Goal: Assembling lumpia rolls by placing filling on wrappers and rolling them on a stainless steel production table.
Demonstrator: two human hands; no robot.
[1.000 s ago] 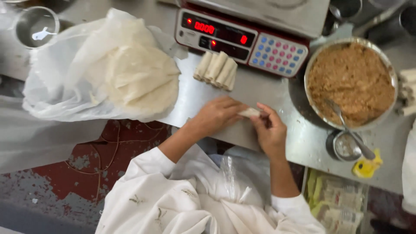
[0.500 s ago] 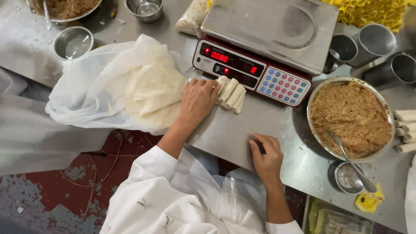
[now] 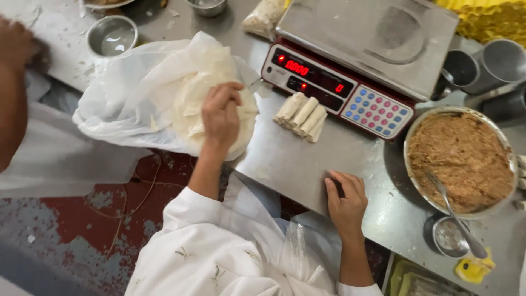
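My left hand (image 3: 221,115) rests on a stack of thin pale round wrappers (image 3: 193,104) lying in an opened white plastic bag (image 3: 129,101), fingers pinching at the top sheet. My right hand (image 3: 346,201) lies flat on the steel table (image 3: 296,164) near its front edge, holding nothing. Several finished pale rolls (image 3: 302,115) lie side by side in front of a red digital scale (image 3: 350,71). A large metal bowl of brown minced filling (image 3: 463,160) with a spoon (image 3: 453,214) in it stands to the right.
A small metal cup (image 3: 448,237) and a yellow object (image 3: 472,268) sit below the bowl. Metal cups (image 3: 482,66) stand at the back right, a small steel bowl (image 3: 112,35) at the back left. Another person's arm (image 3: 13,82) enters at the left edge.
My left hand moved from the rolls leftward onto the wrapper stack. One second ago both hands were together on a roll; that roll now lies with the others. My right hand stayed on the table.
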